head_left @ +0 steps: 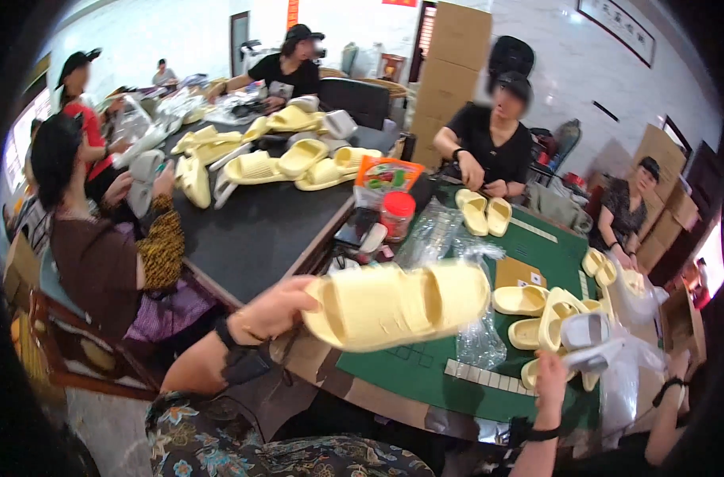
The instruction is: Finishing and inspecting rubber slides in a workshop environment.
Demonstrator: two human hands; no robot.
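As left hand (278,307) grips slipper (374,308) near table edge (394,383), right hand's (550,383) grip is unclear.

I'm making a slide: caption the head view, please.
Left hand holding yellow footwear at a green-topped table bearing more slippers.

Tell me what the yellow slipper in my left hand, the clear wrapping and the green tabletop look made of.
Yellow slipper: probably moulded foam, matte, with thick rounded edges. Clear wrapping: likely thin plastic film, shiny and crinkled. Green tabletop: perhaps felt, since it looks evenly matte.

1 red jar (398,219); cardboard boxes (451,83)
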